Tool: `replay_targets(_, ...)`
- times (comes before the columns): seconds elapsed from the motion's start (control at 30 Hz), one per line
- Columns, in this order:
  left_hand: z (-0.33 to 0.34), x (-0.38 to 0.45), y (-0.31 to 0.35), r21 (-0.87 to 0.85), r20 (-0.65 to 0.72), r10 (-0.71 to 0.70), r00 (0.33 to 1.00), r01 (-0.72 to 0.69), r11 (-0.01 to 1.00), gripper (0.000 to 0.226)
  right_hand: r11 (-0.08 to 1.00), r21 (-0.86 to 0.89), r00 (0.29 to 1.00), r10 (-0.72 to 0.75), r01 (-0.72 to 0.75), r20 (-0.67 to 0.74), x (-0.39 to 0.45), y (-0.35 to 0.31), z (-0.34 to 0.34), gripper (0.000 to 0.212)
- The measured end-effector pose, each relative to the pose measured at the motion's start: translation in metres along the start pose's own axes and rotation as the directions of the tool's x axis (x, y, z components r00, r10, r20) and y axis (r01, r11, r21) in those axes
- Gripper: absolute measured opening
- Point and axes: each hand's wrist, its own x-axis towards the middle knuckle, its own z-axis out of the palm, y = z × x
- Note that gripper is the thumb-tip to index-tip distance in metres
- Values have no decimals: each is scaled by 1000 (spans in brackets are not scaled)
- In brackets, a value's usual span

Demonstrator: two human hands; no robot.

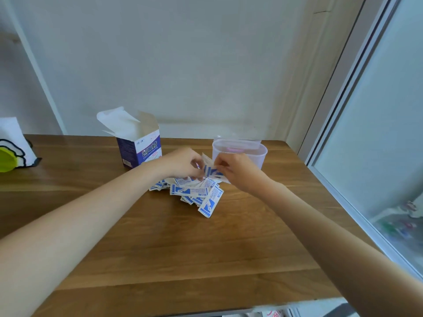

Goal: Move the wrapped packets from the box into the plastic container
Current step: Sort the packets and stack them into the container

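Note:
A purple and white box (139, 148) stands upright on the wooden table (160, 248) with its top flaps open. To its right sits a clear plastic container (240, 154), open at the top. Several blue and white wrapped packets (196, 193) lie in a loose heap on the table in front of both. My left hand (183, 163) and my right hand (238, 170) meet above the heap and together pinch a small bunch of packets (211, 169), held just left of the container.
A white and yellow-green object (11, 149) sits at the table's far left edge. A wall runs behind the table, and a glass sliding door frame (343, 133) lines the right side.

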Motion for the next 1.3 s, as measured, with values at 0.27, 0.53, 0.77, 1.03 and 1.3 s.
replay_targets(0.27, 22, -7, -20, 494, 22, -162, 987, 130, 860, 40, 983, -82, 930, -125, 163, 346, -17, 5, 12, 16)
replay_targets(0.53, 20, -4, -32, 339, 10, -121, 993, 111, 934, 22, 982, -138, 898, -57, 129, 436, -15, 8, 22, 24)
replay_targets(0.77, 23, -3, -39, 351, -30, -96, 995, 100, 931, 44, 997, -74, 906, 12, 22, 423, -14, 11, 14, 23)
replay_targets(1.03, 11, -5, -43, 264, -21, -148, 989, 148, 953, 16, 964, 133, 955, 195, -228, 224, -10, 21, -11, 16)
replay_targets(1.3, -11, -10, -43, 112, 81, -192, 978, 183, 977, 46, 804, 507, 949, 290, -311, 122, -2, 10, -9, 15)
